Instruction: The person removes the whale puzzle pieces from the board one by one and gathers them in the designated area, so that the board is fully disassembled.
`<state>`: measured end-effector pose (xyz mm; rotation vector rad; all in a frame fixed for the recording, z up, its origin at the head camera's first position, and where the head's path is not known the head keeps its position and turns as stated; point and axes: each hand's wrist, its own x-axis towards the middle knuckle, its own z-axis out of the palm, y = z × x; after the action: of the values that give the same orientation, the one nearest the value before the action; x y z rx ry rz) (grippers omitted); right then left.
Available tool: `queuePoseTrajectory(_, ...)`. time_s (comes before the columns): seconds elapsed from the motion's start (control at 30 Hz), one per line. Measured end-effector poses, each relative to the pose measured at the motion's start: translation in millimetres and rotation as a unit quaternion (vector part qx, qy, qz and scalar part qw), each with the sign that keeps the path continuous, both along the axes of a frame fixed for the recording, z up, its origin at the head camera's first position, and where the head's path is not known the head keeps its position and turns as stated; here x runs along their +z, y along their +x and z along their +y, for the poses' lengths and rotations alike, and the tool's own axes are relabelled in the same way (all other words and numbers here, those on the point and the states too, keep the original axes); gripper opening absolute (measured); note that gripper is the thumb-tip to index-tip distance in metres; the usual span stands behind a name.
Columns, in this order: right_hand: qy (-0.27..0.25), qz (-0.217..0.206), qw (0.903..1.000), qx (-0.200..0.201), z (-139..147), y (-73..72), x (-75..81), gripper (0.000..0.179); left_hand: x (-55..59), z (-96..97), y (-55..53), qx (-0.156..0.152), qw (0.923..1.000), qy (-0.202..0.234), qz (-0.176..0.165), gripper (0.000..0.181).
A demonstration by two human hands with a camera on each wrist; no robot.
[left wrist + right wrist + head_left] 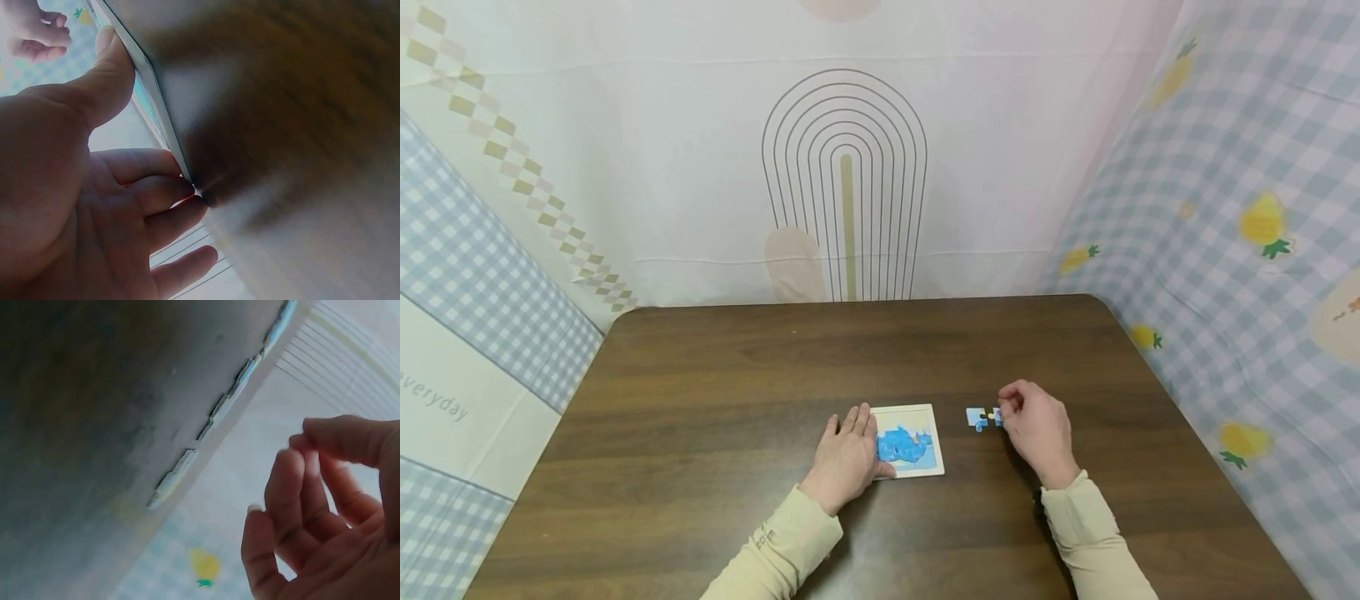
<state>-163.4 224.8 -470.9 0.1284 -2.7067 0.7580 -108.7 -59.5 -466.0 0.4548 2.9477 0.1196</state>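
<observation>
On the left, "everyday" can be read on the cloth wall (475, 417). On one brown table (715, 358), the left hand (842, 461) is laid, fingers straight, on the left edge of one framed whale puzzle (910, 447), thumb at its near edge. To the right, the right hand (1039, 425) is held curled, thumb and fingertip narrowed together with nothing visible between, beside at least two loose pieces (975, 416).

Free gap between frame (937, 442) and puzzle pieces (974, 416)

From above, the head camera faces the table (737, 358) both close wrist views share.
</observation>
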Motion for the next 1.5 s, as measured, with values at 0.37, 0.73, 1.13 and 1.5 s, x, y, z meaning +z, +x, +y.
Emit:
queuePoseTrajectory(0.37, 0.010, 0.002, 0.9969, 0.079, -46, 10.3, 1.5, 0.002, -1.2, 0.2, -0.1, 0.002, 1.0000, -0.001, -0.001, 0.089)
queuePoseTrajectory(0.73, 0.033, -0.026, 0.9907, 0.130, -91, 19.1, 1.8, 0.004, -1.5, 1.0, 0.0, 0.005, 1.0000, -0.006, 0.004, 0.090)
queuePoseTrajectory(1.13, 0.025, -0.073, 0.9796, 0.185, -111, 22.8, -1.5, 0.009, -2.2, -0.3, -0.3, -0.003, 0.9998, -0.008, 0.017, 0.088)
queuePoseTrajectory(1.5, 0.032, -0.095, 0.9673, 0.233, -116, 20.0, -2.4, 0.019, -2.7, -0.7, -0.8, -0.013, 0.9994, -0.018, 0.027, 0.087)
